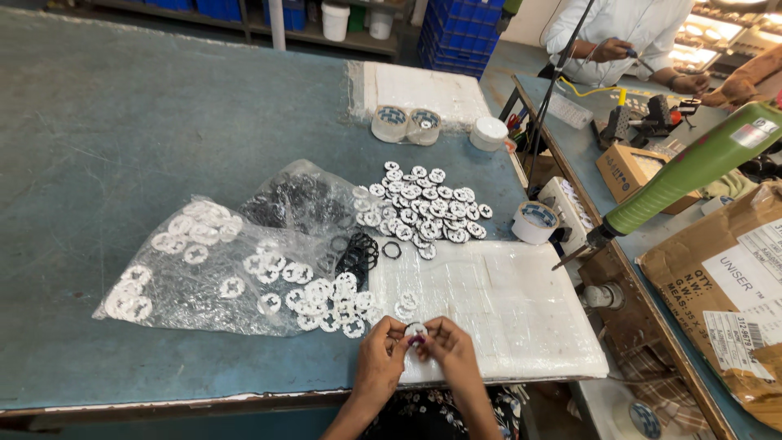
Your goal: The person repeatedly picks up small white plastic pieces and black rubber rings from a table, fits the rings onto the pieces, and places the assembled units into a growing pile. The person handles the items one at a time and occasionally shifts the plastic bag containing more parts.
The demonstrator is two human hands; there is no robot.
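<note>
Bench: teal worktable runs wide in front of you, with a white foam pad at its near edge.
Left hand: your left hand has its fingertips pinched shut on the small white disc, gripping it from the left side.
Right hand: your right hand pinches the same disc from the right, thumb and forefinger closed on it.
Disc: it sits between your two hands, just above the near edge of the foam pad.
Loose parts: a clear plastic bag spills white discs to your left; black rubber rings lie beside it; a pile of finished discs sits farther back.
Neighbour: another person's hands work at the next bench; a green power tool hangs near you on the right.
</note>
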